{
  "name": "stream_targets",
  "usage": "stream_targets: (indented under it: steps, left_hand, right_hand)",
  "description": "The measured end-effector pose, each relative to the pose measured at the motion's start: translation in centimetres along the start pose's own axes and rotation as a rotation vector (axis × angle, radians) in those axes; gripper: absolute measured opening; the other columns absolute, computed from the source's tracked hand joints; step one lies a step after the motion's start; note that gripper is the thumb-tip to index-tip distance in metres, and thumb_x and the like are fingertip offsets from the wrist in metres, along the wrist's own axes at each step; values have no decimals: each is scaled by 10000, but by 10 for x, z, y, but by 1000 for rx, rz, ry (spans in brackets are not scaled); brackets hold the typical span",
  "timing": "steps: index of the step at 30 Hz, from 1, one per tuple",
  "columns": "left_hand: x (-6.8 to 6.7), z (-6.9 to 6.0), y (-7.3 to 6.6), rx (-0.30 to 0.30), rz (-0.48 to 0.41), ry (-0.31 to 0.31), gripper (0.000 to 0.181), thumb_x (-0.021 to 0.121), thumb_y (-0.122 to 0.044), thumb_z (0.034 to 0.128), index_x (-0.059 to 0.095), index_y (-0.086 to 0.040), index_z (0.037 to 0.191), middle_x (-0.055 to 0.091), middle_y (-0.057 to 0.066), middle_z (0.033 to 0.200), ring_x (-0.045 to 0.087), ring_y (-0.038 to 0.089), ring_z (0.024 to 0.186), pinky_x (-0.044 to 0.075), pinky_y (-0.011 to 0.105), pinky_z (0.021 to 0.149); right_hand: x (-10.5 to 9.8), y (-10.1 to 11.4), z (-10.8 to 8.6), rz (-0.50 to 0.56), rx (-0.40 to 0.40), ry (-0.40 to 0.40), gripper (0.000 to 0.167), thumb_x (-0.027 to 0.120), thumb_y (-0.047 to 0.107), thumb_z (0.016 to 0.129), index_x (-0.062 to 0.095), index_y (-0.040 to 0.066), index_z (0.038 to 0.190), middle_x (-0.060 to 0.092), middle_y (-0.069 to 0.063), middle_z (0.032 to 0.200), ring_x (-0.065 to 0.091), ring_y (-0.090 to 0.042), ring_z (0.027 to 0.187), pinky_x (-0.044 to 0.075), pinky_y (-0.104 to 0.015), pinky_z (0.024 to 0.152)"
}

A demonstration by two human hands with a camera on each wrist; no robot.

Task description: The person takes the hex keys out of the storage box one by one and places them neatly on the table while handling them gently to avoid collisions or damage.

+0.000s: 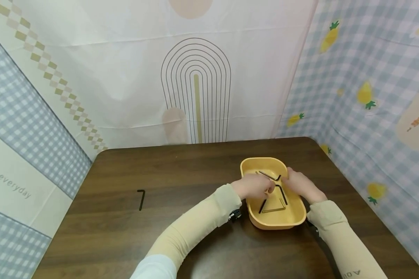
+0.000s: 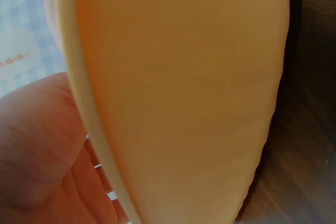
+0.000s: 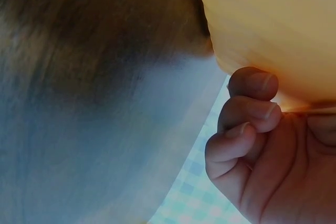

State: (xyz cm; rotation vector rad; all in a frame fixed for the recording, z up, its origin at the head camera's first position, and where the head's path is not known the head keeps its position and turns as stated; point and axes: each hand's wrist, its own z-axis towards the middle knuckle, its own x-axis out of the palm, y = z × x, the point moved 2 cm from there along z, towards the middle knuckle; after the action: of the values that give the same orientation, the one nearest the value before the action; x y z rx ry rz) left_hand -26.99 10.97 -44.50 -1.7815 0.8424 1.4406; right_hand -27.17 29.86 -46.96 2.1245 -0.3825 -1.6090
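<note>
A yellow bin [image 1: 277, 226] stands on the table, holding several black and brass-coloured L-shaped keys, among them a black key [image 1: 283, 195] and a brass one [image 1: 273, 210]. My left hand [image 1: 254, 186] is over the bin's left side with its fingers inside, blurred; whether they hold a key is unclear. In the left wrist view the bin's wall [image 2: 184, 87] hides part of that hand [image 2: 37, 140]. My right hand [image 1: 301, 188] grips the bin's right rim, fingers curled against the outer wall [image 3: 273, 19] in the right wrist view.
Another black L-shaped key [image 1: 142, 199] lies on the left part of the dark wooden table [image 1: 181, 166]. Patterned cloth [image 1: 132, 77] hangs behind the table and along both sides.
</note>
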Motion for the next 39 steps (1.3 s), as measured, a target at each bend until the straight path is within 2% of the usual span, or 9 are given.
stream_targets:
  steps: [6, 9, 20, 27, 35, 39]
  left_hand:
    - [10, 6, -6, 5, -18, 76, 282, 624, -141, 971, 639, -260, 1226, 632, -101, 1060, 545, 61, 835, 452, 240, 674]
    - [15, 8, -8, 3, -9, 93, 307, 610, -132, 974, 631, -287, 1238, 626, -100, 1096, 541, 62, 850, 448, 240, 671]
    - [23, 11, -6, 21, 52, 55, 168, 615, -133, 980, 684, -238, 1091, 587, -92, 1025, 531, 64, 841, 439, 207, 712]
    - [22, 11, -5, 14, 38, 63, 135, 597, -128, 998, 673, -219, 1061, 570, -79, 1008, 513, 69, 840, 414, 194, 722]
    - [23, 11, -3, 39, 26, 44, 142, 583, -108, 1006, 610, -195, 898, 563, -53, 930, 481, 87, 789, 378, 192, 690]
    - [24, 12, -3, 38, 24, 46, 164, 583, -117, 1010, 597, -197, 867, 535, -62, 894, 480, 87, 777, 375, 189, 687]
  right_hand:
    - [2, -2, -1, -1, 17, 6, 509, 400, 166, 1057, 269, -207, 1378, 571, -141, 752, 607, -209, 602, 471, -344, 526]
    - [4, -2, -2, -7, 10, 3, 495, 402, 164, 1058, 283, -211, 1359, 573, -145, 755, 608, -206, 604, 472, -349, 529]
    - [2, -1, -1, 5, 0, -6, 506, 414, 173, 1057, 285, -209, 1363, 612, -163, 794, 639, -207, 615, 503, -358, 533]
    - [1, 0, -2, -2, -1, -7, 501, 414, 176, 1060, 290, -211, 1354, 601, -154, 773, 624, -202, 598, 488, -356, 520]
    - [0, -1, -1, 1, 4, -9, 501, 417, 174, 1054, 294, -204, 1359, 606, -154, 786, 628, -206, 611, 492, -353, 534]
    - [0, 0, 0, -5, 0, -11, 494, 420, 168, 1048, 305, -204, 1351, 618, -172, 823, 639, -218, 646, 508, -363, 568]
